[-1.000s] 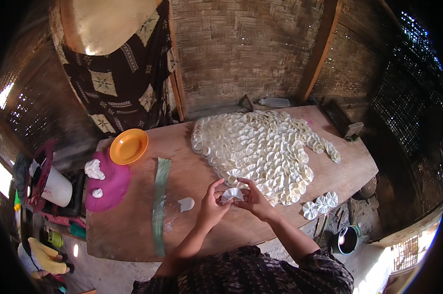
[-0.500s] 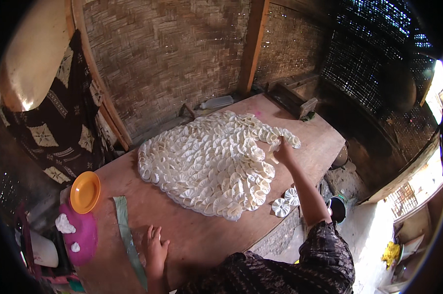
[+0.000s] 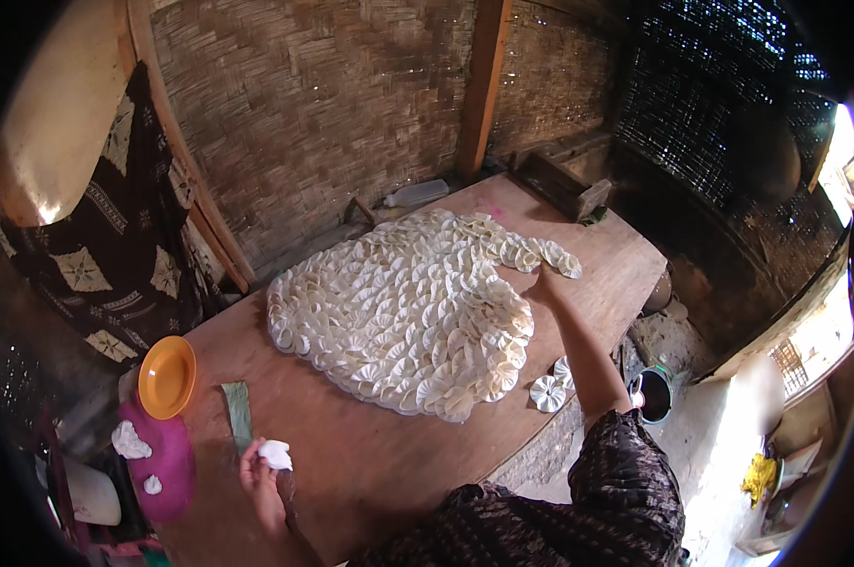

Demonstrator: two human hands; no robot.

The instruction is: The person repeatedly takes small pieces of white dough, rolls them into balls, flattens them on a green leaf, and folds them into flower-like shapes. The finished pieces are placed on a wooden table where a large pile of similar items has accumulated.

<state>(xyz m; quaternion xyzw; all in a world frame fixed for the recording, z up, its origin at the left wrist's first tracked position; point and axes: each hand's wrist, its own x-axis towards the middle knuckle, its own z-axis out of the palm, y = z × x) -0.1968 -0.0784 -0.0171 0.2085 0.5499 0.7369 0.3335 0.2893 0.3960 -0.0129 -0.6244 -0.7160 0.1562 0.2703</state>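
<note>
A wide pile of thin, round, ridged cream-white discs (image 3: 399, 321) spreads over the wooden table. My left hand (image 3: 260, 472), raised above the near left part of the table, is closed on a soft white dough-like lump (image 3: 276, 455). Beneath and behind this hand lies a flat green leaf strip (image 3: 238, 416). My right hand (image 3: 542, 289) reaches to the pile's right edge, just below a short row of overlapping discs (image 3: 550, 255). Its fingers are mostly hidden, so I cannot see whether they hold anything. Two separate discs (image 3: 548, 394) lie beside my right forearm.
An orange plate (image 3: 167, 378) and a purple sheet (image 3: 177, 463) with white lumps (image 3: 130, 440) are at the table's left end. A wooden box-like piece (image 3: 564, 189) stands at the far corner. A dark bucket (image 3: 656, 395) sits beyond the right edge, and a woven wall (image 3: 323, 113) rises behind.
My left hand has risen from the tabletop and moved left over the leaf strip, now showing the white lump in its fingers. My right hand has shifted slightly toward me at the pile's edge.
</note>
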